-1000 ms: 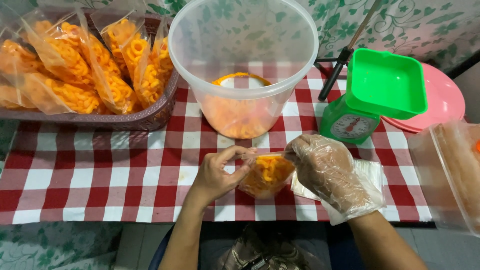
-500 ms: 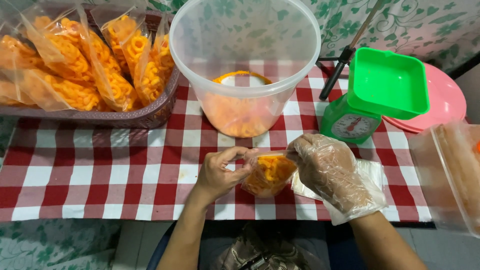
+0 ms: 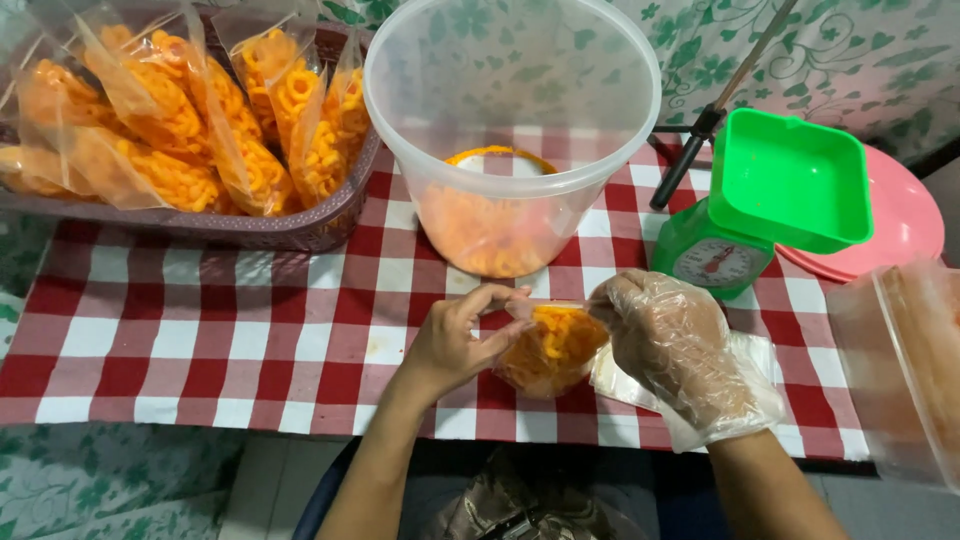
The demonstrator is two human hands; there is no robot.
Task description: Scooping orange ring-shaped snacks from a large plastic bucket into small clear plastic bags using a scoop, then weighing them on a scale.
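Table [image 3: 200,340], red-and-white check cloth, carries everything. Large clear tub [image 3: 510,130] stands at the far middle, orange ring snacks lying low in its bottom. Brown basket [image 3: 320,225] at the far left corner holds filled snack bags standing upright. Green scale [image 3: 760,215] sits toward the far right, a pink plate [image 3: 915,215] just behind it. A clear box [image 3: 900,370] shows at the right edge; its contents are blurred.

Small bag of orange snacks [image 3: 550,350] is held just above the near edge, middle, between both hands. Left hand [image 3: 455,340], bare: grip narrow, thumb and forefinger pinched on the bag's open top at its left side. Right hand [image 3: 680,350], in a thin plastic glove: grip closed on the top's right side, with spare flat bags [image 3: 745,355] lying beneath it.

Judgement: the mouth is being drawn flat. To do this well, keep both pinches level, pull the film taut, keep snacks below the line, press air out gently.
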